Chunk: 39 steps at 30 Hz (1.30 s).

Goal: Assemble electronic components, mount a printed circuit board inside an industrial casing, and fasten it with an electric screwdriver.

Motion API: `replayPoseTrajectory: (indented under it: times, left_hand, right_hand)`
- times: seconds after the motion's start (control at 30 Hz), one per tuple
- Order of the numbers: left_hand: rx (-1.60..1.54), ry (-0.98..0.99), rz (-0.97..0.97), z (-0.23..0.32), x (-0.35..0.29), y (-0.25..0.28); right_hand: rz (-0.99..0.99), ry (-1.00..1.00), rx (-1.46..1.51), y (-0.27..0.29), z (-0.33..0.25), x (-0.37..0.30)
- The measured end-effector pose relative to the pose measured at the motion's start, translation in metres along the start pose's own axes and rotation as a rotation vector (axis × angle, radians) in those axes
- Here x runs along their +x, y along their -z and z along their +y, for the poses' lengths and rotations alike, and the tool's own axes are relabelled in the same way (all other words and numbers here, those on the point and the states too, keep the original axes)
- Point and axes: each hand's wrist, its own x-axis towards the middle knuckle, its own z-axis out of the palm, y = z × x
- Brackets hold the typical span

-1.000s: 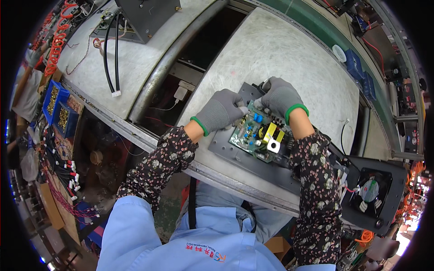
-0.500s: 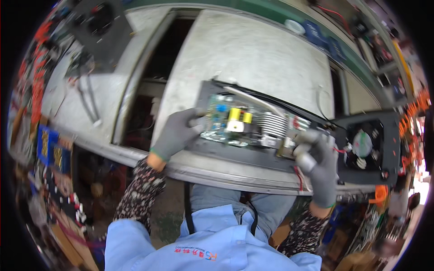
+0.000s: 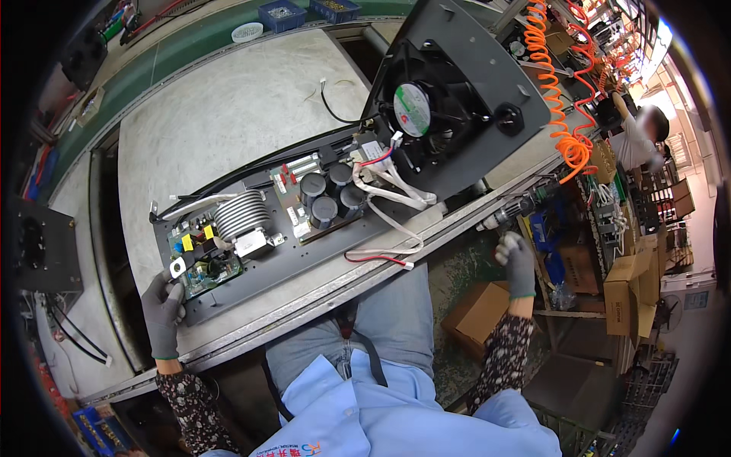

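While the left hand (image 3: pixel 162 311) curls at the circuit board (image 3: pixel 201 283) near the table's front edge (image 3: pixel 304 301), the right hand (image 3: pixel 519 263) hangs beside a screwdriver (image 3: pixel 514 209), both grips unclear; a green-and-white label (image 3: pixel 412 110) marks the fan (image 3: pixel 453 95).

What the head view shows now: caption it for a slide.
Gloved left hand at a green circuit board on a dark grey plate; gloved right hand near a handheld tool.

On a workbench (image 3: pixel 205 114), a chassis plate (image 3: pixel 282 270) bears two circuit boards (image 3: pixel 202 273), a fan panel (image 3: pixel 491 72) at its two o'clock, the left hand (image 3: pixel 163 308) at eight and, at three (just beside a power screwdriver (image 3: pixel 506 215)), the right hand (image 3: pixel 518 263).
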Motion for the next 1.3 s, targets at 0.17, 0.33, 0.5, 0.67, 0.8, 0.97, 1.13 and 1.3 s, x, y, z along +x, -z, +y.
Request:
replayPoseTrajectory:
  times: [0.17,0.33,0.5,0.67,0.8,0.97,1.13,1.3]
  left_hand:
    - [-0.070,0.053,0.058,-0.018,-0.005,0.014]
    - [-0.143,-0.036,0.040,-0.009,0.002,-0.003]
    - [-0.117,-0.018,0.087,0.001,-0.010,0.001]
    - [-0.097,-0.014,0.077,0.003,-0.016,0.004]
    - [-0.104,-0.018,0.075,0.000,-0.013,0.000]
    - [-0.147,-0.027,0.098,0.003,-0.012,-0.004]
    - [-0.217,-0.040,0.124,-0.006,-0.012,-0.004]
    - [0.060,-0.411,0.433,-0.016,-0.016,-0.013]
  right_hand:
    - [0.197,0.129,-0.202,-0.060,-0.003,0.050]
    - [0.082,0.243,-0.032,-0.033,0.027,0.071]
    - [-0.013,0.162,-0.026,-0.041,0.005,0.053]
    - [-0.081,0.330,0.353,-0.094,-0.087,-0.021]
    - [-1.066,0.181,0.929,-0.141,-0.156,-0.068]
    - [-1.364,0.388,0.746,-0.229,-0.162,-0.070]
    - [-1.227,0.508,0.464,-0.313,-0.135,-0.088]
    - [-0.992,0.467,0.234,-0.364,-0.116,-0.101]
